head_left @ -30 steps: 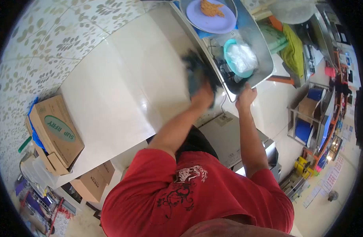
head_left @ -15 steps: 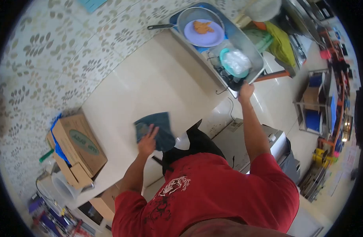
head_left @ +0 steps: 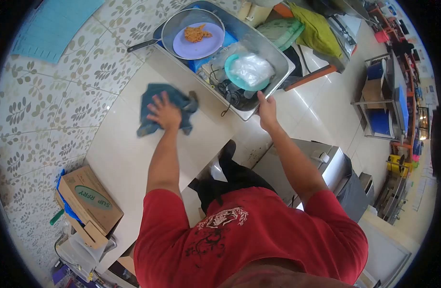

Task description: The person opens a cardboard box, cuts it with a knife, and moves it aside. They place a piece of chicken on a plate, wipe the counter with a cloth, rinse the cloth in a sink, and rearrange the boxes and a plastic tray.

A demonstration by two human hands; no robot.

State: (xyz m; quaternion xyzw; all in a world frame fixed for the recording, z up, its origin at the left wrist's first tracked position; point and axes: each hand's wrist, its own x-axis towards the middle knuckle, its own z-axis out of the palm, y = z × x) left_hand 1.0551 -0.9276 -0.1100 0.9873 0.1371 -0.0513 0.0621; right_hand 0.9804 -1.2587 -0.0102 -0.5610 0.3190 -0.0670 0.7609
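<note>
My left hand (head_left: 164, 114) lies with spread fingers on a dark green cloth (head_left: 151, 98) that is bunched on the pale counter (head_left: 119, 139). My right hand (head_left: 267, 113) grips the near right corner of a deep metal tray (head_left: 283, 72) at the counter's far end. Inside the tray are a round pan (head_left: 168, 36) with a black handle, a lilac plate (head_left: 201, 48) bearing a piece of fried food (head_left: 197, 33), and a turquoise bowl (head_left: 232, 72) with clear plastic (head_left: 251, 69) on it. Dark items beneath the bowl are hard to make out.
A cardboard box (head_left: 93, 199) stands at the counter's left end, with a plastic container (head_left: 81, 252) beside it. Leaf-patterned tiles (head_left: 47, 101) line the wall. A yellow-green bag (head_left: 316, 31) lies beyond the tray. A steel appliance (head_left: 292, 163) is on my right.
My left hand has pushed the cloth away from me, toward the wall and the tray, and its fingers are more spread. My right hand stays at the tray's corner. The whole view has shifted.
</note>
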